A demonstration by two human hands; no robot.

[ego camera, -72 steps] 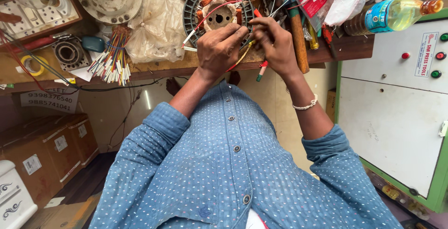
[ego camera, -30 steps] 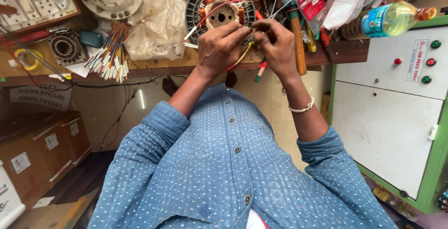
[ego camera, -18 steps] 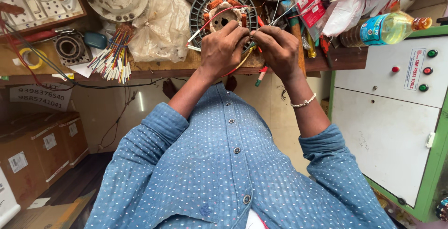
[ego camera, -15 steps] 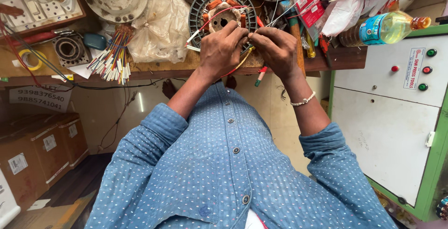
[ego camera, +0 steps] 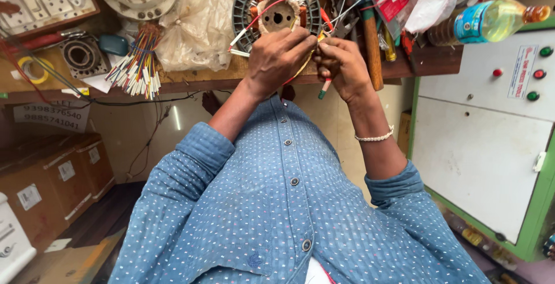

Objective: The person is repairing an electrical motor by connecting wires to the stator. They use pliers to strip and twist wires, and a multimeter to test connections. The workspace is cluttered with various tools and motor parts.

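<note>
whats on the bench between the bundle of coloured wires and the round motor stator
In the head view, a crumpled clear plastic bag lies between the bundle of coloured wires and the round motor stator, on the wooden bench.

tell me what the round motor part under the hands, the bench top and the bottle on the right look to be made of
The round motor part looks like dark metal, a ribbed ring around copper-coloured windings. The bench top looks like bare, worn wood, brown and matt with a scuffed edge. The bottle seems clear plastic: yellowish liquid shows through it. The left hand and right hand pinch thin wires in front of the part.
</note>
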